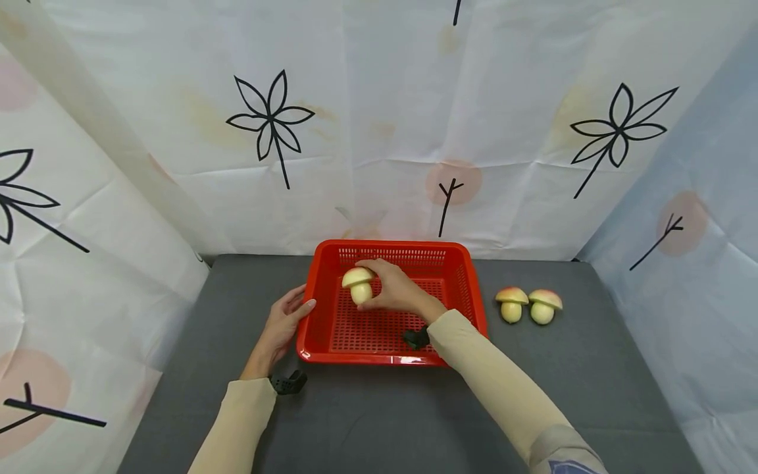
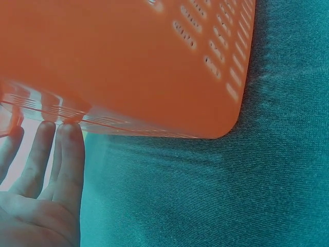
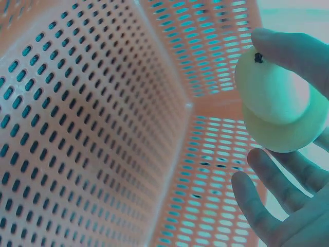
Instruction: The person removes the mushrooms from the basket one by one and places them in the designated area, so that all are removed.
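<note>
My right hand (image 1: 398, 288) holds a toy mushroom (image 1: 358, 284) by its side, thumb at the stem and fingers at the cap, over the left part of a red plastic basket (image 1: 391, 358). In the right wrist view the mushroom's pale rounded stem end (image 3: 275, 95) with a dark spot faces the camera, and the other fingers are spread below it. My left hand (image 1: 283, 329) is at the basket's left side, thumb tip at the rim. The left wrist view shows its fairly straight fingers (image 2: 71, 164) with fingertips at the basket's outer wall (image 2: 128, 67).
To the right of the basket, two more toy mushrooms, one (image 1: 512, 304) beside the other (image 1: 543, 306), stand on the grey tabletop (image 1: 592, 395). White printed cloth (image 1: 379, 131) encloses the back and sides. The basket has slotted walls and a perforated floor.
</note>
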`<state>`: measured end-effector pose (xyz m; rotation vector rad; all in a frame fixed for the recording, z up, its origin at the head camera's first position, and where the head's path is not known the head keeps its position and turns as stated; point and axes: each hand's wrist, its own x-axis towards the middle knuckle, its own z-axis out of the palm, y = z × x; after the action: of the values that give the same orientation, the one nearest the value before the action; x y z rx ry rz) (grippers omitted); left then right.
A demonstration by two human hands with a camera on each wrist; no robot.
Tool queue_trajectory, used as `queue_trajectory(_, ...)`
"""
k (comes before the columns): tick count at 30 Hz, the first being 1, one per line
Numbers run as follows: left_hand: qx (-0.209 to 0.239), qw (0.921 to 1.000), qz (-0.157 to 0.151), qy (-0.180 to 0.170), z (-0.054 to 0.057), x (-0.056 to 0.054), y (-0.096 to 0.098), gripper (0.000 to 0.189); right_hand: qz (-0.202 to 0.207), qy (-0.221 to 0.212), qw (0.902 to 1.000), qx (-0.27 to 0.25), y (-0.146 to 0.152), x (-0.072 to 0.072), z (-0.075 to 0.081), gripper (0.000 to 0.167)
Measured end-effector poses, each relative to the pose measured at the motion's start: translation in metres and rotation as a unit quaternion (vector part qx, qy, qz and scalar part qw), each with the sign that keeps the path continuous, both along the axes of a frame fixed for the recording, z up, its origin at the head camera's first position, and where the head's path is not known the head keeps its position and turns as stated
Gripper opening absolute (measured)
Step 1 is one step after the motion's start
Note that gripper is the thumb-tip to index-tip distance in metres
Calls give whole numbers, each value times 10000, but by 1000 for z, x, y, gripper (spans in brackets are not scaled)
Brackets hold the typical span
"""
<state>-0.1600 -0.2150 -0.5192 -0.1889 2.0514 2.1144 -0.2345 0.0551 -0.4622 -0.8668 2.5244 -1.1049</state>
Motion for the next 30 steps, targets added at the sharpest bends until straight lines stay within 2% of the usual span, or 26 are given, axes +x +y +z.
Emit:
queue_trajectory(6, 39, 10000, -10, 3, 0, 0, 0, 65, -163, 157, 9993, -310, 28, 12, 15, 85)
queue_trajectory(12, 44, 10000, -17, 19, 1, 1, 0, 66, -265, 331, 9973, -606, 59, 25, 24, 85)
queue_trajectory(20, 54, 10000, -17, 8, 1, 1, 0, 65, -512, 514, 9926, -971, 98, 40, 31, 87)
queue_trajectory(30, 119, 9999, -3, -2, 0, 1, 0, 65, -1164, 600, 9851, -1118, 157, 50, 33, 86)
